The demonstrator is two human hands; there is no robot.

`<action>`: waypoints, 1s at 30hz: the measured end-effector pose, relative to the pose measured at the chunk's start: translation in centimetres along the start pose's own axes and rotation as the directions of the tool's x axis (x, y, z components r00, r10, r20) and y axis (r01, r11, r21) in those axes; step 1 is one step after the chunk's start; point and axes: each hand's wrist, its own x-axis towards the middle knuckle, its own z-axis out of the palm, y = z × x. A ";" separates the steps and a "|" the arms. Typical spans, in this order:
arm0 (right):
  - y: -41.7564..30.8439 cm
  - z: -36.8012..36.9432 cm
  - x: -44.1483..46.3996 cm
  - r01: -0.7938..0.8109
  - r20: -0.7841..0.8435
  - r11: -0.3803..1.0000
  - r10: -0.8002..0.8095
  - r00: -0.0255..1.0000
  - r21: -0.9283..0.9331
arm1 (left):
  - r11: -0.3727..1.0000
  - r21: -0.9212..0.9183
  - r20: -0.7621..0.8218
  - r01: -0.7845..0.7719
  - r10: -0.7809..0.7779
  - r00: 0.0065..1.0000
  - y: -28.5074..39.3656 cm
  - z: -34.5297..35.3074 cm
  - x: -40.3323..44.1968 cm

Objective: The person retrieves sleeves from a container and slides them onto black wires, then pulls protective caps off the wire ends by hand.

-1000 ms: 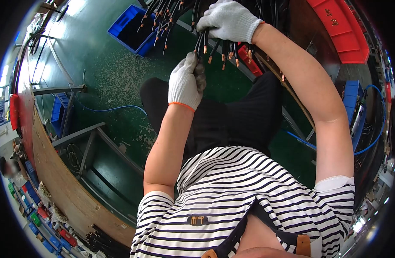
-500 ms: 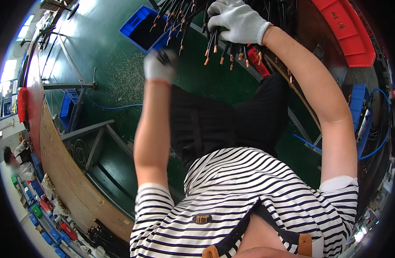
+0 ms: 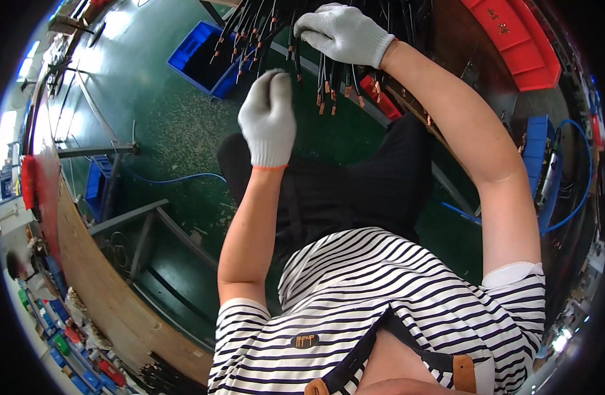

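Observation:
A bundle of black cables point(image 3: 255, 26) hangs at the top, with bare copper-coloured ends point(image 3: 327, 89) pointing down toward me. My right hand point(image 3: 345, 36), in a white knit glove, lies over the bundle with its fingers curled round a black cable, which the glove partly covers. Lower and to the left is my left hand point(image 3: 269, 122), gloved too, just below the cable ends. Its thumb and fingers come together at the tips; whatever is between them is too small or hidden to make out.
A blue bin point(image 3: 207, 59) with dark contents stands beyond my left hand. Red trays point(image 3: 513, 43) holding small copper pieces are at upper right. A blue rack point(image 3: 536, 155) and hose stand at right. A wooden bench edge point(image 3: 105, 263) runs along the left.
My left hand has shifted right, and its fingers now point up at the cable ends. My right hand has moved slightly left along the bundle.

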 end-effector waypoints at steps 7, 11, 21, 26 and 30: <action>0.8 1.3 0.8 0.119 0.151 0.963 -0.083 0.985 -0.241 | 0.957 -0.136 0.067 0.258 -0.251 0.966 -2.2 3.6 4.6; -0.8 0.9 2.2 0.056 0.294 0.924 0.062 0.954 -0.377 | 0.730 -0.403 0.245 0.552 -0.496 0.833 -1.3 4.0 4.8; -1.1 1.8 2.6 0.030 0.367 0.902 0.144 0.919 -0.430 | 0.556 -0.545 0.236 0.628 -0.617 0.751 -1.5 5.1 4.8; -1.2 1.5 2.6 0.036 0.371 0.894 0.149 0.917 -0.446 | 0.420 -0.576 0.264 0.701 -0.716 0.646 -2.4 3.8 1.6; -0.8 2.2 2.4 0.034 0.322 0.899 0.121 0.939 -0.436 | 0.279 -0.646 0.463 0.711 -0.598 0.655 -3.8 2.7 1.6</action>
